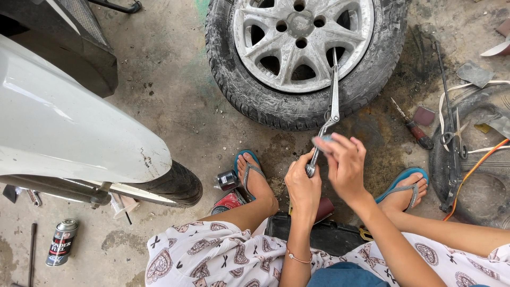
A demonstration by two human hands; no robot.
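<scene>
Head view: left hand (303, 186) is clenched round the lower end of a long metal tool (330, 109), whose axis runs up onto the wheel (303, 50); right hand (342, 162) pinches a small grey piece (324, 139) beside it.

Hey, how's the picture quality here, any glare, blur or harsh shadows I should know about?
Head view: soft, even daylight with only faint shadows under the tyre and feet; mild glare on the white car panel; the metal tool and wheel rim are sharp; the right hand looks slightly soft at the fingertips; the left hand is clear; edges bend a little from the wide lens.
</scene>
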